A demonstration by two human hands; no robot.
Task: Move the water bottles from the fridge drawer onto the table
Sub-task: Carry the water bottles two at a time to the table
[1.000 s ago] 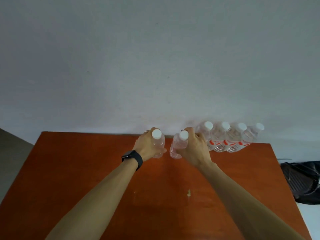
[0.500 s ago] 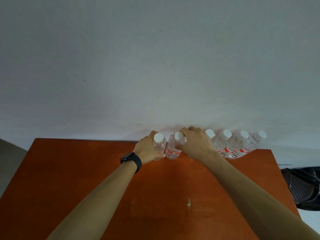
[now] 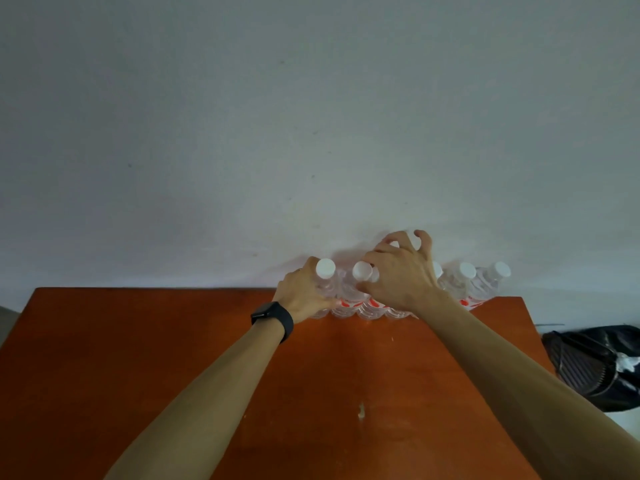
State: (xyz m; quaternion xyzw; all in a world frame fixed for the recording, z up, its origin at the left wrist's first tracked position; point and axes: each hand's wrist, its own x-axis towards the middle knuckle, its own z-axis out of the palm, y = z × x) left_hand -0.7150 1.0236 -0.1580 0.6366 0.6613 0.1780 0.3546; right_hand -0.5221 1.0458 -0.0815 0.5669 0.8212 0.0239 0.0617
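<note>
While your left hand [image 3: 304, 294] is wrapping its fingers around the leftmost water bottle [image 3: 325, 285], your right hand [image 3: 401, 271] is hovering with fingers spread and curled over the row of water bottles [image 3: 460, 285], gripping nothing visibly. All bottles are standing upright, touching one another, along the far edge of the orange table [image 3: 138, 358] against the white wall [image 3: 311, 116]. Your right hand is hiding the middle caps. A black bag [image 3: 595, 362] is lying beside the table's right edge.
</note>
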